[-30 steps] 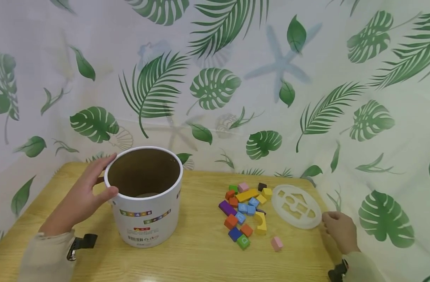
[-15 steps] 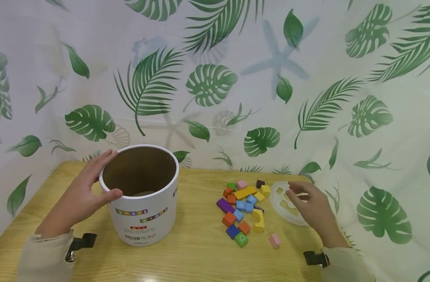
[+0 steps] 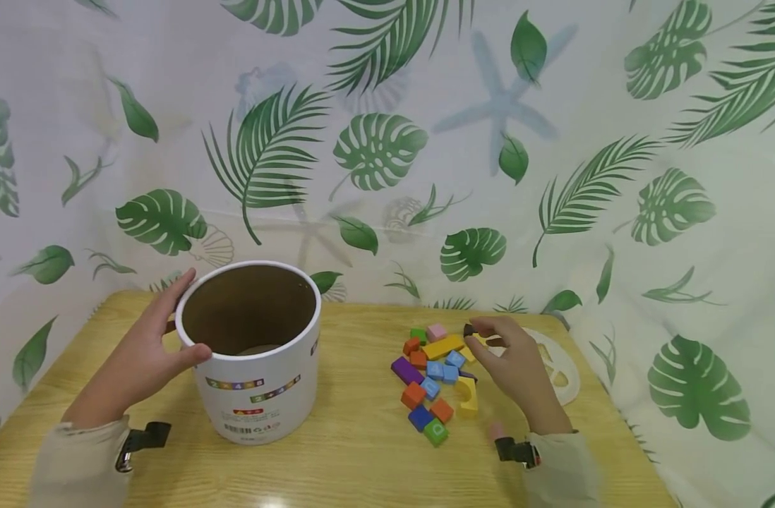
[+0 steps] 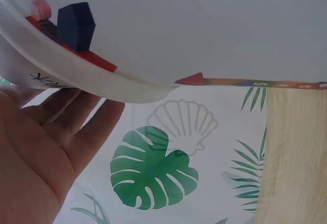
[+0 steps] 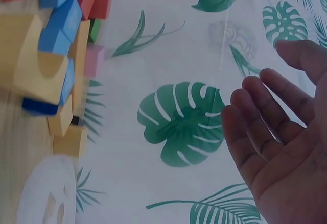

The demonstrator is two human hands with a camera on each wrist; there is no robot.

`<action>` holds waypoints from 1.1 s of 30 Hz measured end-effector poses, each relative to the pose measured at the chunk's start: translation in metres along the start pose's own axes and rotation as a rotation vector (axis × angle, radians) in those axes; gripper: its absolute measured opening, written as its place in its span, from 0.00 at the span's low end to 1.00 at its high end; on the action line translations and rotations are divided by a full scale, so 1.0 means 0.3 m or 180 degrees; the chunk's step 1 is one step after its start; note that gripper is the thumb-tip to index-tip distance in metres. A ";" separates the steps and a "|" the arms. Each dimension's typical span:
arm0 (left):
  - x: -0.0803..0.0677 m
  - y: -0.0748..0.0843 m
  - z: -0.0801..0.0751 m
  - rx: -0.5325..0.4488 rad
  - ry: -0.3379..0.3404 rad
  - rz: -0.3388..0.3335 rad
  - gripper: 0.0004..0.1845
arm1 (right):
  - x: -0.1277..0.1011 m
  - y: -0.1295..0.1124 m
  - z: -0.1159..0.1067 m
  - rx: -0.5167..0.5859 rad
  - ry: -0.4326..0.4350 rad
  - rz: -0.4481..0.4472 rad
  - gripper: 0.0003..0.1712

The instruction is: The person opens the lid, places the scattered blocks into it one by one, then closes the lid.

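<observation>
At the left of the bench [image 3: 362, 458], the left hand [image 3: 142, 360] holds the white tub [image 3: 250, 353] at its near-left side: the fingers [image 3: 171, 300] lie straight and loosely spread along the outside wall, while the thumb hooks over the rim. The tub stands upright and open, its brown inside showing, with coloured number strips printed on its front.

Right of the tub, well apart from it, a heap of coloured blocks [image 3: 435, 374] lies on the bench: purple, orange, blue, yellow, green and pink pieces touching or just beside one another. A dark brown block [image 3: 469, 329] sits at the heap's far edge.

The right hand [image 3: 517, 367] hovers over the right side of the heap, its fingers [image 3: 489, 326] curved and loosely spread, the tips just at the dark brown block; whether they touch it I cannot tell. The wrist view shows this hand's palm empty. Behind the hand, a white round lid [image 3: 562, 370] with cut-out shapes lies flat near the bench's right edge.
</observation>
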State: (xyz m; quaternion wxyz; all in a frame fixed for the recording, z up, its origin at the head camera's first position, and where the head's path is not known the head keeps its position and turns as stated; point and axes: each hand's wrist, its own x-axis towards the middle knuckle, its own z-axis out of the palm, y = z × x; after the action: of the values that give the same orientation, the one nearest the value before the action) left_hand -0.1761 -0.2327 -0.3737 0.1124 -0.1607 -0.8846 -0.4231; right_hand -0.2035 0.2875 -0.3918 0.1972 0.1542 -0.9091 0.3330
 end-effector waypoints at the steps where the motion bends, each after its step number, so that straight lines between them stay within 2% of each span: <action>1: -0.003 -0.002 -0.003 0.0015 -0.0008 -0.0023 0.60 | 0.003 -0.008 0.009 0.0015 -0.0018 -0.0024 0.18; 4: -0.006 -0.006 -0.010 0.0053 -0.0033 -0.0075 0.59 | 0.011 -0.025 0.028 0.0023 -0.0051 -0.0054 0.19; 11: -0.006 -0.017 -0.011 0.0014 -0.0040 -0.0017 0.58 | 0.004 -0.054 0.041 0.0001 -0.0163 0.0053 0.21; 23: -0.005 -0.023 -0.012 -0.0152 -0.0138 -0.0002 0.56 | 0.011 -0.099 0.085 -0.0356 -0.0245 0.0024 0.20; 27: -0.005 -0.016 -0.011 -0.0146 -0.0139 0.0014 0.56 | 0.008 -0.099 0.110 -0.0473 -0.0357 0.0100 0.21; 33: -0.001 -0.017 -0.010 -0.0178 -0.0142 0.0038 0.56 | 0.015 -0.093 0.138 -0.0459 -0.0625 0.0258 0.20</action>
State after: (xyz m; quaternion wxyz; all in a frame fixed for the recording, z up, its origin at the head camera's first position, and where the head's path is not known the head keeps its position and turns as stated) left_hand -0.1777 -0.2383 -0.3755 0.0906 -0.1784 -0.8738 -0.4432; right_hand -0.2064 0.2388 -0.4036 0.1042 0.1347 -0.9511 0.2577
